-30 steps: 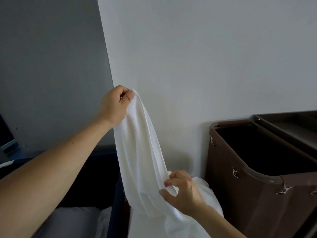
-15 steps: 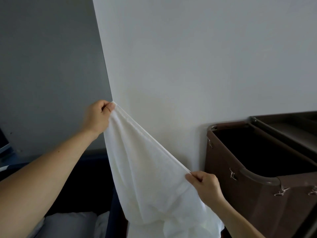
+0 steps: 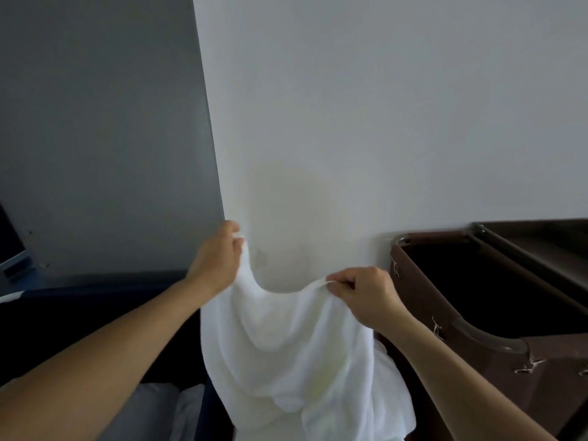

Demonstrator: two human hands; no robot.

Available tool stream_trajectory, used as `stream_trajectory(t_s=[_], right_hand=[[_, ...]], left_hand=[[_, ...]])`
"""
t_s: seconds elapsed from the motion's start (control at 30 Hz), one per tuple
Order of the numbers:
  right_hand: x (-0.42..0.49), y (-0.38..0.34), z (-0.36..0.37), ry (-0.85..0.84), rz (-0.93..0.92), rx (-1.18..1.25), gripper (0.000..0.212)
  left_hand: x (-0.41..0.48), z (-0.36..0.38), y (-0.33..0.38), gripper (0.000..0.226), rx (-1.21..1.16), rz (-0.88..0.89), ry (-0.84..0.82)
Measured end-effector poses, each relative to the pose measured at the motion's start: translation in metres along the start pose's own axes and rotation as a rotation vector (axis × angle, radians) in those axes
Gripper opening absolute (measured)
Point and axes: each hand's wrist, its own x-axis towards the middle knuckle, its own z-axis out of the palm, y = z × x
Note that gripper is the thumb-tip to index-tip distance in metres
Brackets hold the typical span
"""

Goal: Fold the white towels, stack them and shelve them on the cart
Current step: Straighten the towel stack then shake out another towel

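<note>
White towel [image 3: 286,345] held up in front of the wall [image 3: 366,122], left hand [image 3: 216,262] and right hand [image 3: 366,292] each pinching its top edge, which sags in a U between them, body hanging crumpled and unfolded, just left of the brown cart [image 3: 477,313].

You see a plain white towel [image 3: 286,354], an off-white wall [image 3: 381,106], a dark brown cart [image 3: 496,380] with a black inside and a plain grey panel [image 3: 95,138]
</note>
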Motion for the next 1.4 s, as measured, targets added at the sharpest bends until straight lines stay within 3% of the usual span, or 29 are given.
stream_trajectory(t_s=[0.07,0.17,0.3,0.4,0.5,0.57,0.67,0.8,0.9,1.03,1.17,1.27,1.4], right_hand=[[0.005,-0.017,0.008,-0.07,-0.059,-0.036,0.021],[0.009,-0.025,0.017,-0.115,-0.077,0.004,0.017],[0.011,-0.026,0.02,-0.094,-0.121,-0.018,0.021],[0.011,-0.03,0.021,-0.116,-0.139,-0.016,0.024],[0.011,-0.031,0.019,-0.135,-0.124,0.003,0.026],[0.01,-0.03,0.018,-0.135,-0.094,0.035,0.026],[0.007,-0.028,0.017,-0.129,-0.075,0.051,0.023],[-0.001,-0.023,0.014,-0.088,-0.111,0.022,0.018],[-0.005,-0.025,0.012,0.034,-0.079,-0.046,0.011],[0.003,-0.037,0.005,0.211,-0.014,-0.191,0.02],[0.01,-0.03,0.0,0.19,0.058,-0.152,0.028],[0.004,0.005,0.001,0.103,0.238,-0.06,0.009],[0.005,0.046,-0.007,0.115,0.42,0.053,0.006]], left_hand=[[-0.021,0.013,0.023,0.038,-0.093,0.126,-0.077],[-0.043,0.029,0.032,0.034,-0.166,0.26,-0.11],[-0.056,0.037,0.029,0.034,-0.304,0.171,-0.167],[-0.063,0.03,0.041,0.03,-0.368,0.15,-0.362],[-0.059,0.023,0.043,0.042,-0.244,0.216,-0.618],[-0.054,0.022,0.04,0.04,-0.104,0.251,-0.662],[-0.048,0.018,0.04,0.036,-0.123,0.25,-0.614],[-0.038,0.019,0.047,0.025,-0.08,0.387,-0.524],[-0.026,0.019,0.062,0.022,-0.064,0.427,-0.372],[-0.011,0.016,0.089,0.023,-0.068,0.437,-0.186],[0.01,0.002,0.097,0.019,-0.072,0.348,0.001],[0.037,-0.026,0.087,0.019,-0.078,0.208,0.155],[0.055,-0.044,0.061,0.025,0.051,0.112,0.166]])
